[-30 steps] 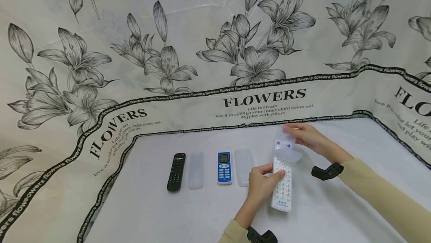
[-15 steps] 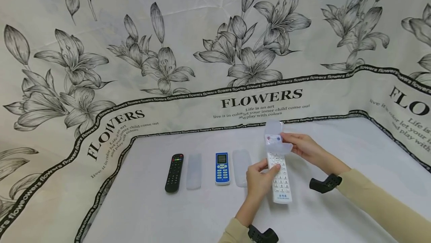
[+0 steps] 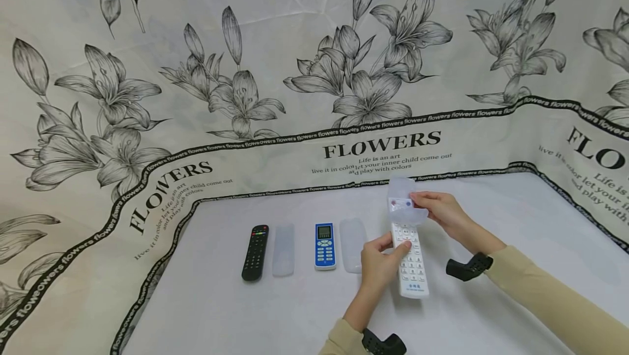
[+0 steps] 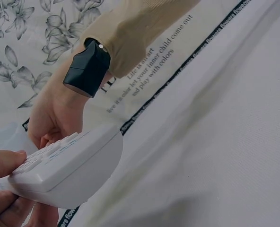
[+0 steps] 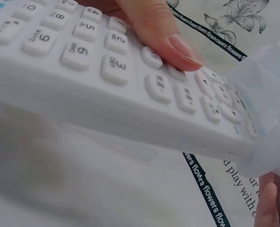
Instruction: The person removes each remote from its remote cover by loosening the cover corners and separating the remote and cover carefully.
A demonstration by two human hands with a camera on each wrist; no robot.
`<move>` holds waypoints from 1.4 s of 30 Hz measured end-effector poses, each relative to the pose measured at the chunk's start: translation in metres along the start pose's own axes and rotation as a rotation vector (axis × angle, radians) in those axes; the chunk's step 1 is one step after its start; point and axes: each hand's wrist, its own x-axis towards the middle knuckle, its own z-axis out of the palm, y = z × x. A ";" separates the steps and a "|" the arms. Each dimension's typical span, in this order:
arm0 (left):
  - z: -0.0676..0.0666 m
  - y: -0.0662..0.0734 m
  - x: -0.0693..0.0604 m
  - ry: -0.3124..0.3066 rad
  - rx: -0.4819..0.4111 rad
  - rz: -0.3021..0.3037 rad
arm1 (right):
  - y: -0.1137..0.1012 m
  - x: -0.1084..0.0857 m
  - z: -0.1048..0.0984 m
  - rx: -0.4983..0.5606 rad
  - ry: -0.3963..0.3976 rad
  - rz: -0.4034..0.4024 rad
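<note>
My left hand [image 3: 380,262] grips a white remote control [image 3: 414,276] by its left side, the thumb lying over the buttons. A translucent silicone sleeve [image 3: 402,187] covers the remote's far end, its lower edge flared out above the keypad. At that edge my right hand [image 3: 444,210] pinches the sleeve from the right. Up close in the right wrist view, number keys show on the bare part of the remote [image 5: 107,99], with the cloudy sleeve [image 5: 267,104] over its tip. The left wrist view shows the remote's near end [image 4: 78,175] raised off the table.
A black remote [image 3: 255,253] and a blue remote [image 3: 325,246] lie on the white table [image 3: 226,317]. Beside each lies a flat translucent sleeve, one pale sleeve [image 3: 283,250] at left and another sleeve [image 3: 352,246] near my left hand. A flower-printed cloth [image 3: 265,164] stands behind.
My right hand has moved from the sleeve's far top down to its flared lower right edge. The remote has tilted and shifted slightly left at its far end, then stayed nearly still.
</note>
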 end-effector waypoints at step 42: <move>0.001 -0.008 -0.008 -0.076 0.049 -0.053 | -0.001 0.016 -0.016 0.118 -0.063 0.030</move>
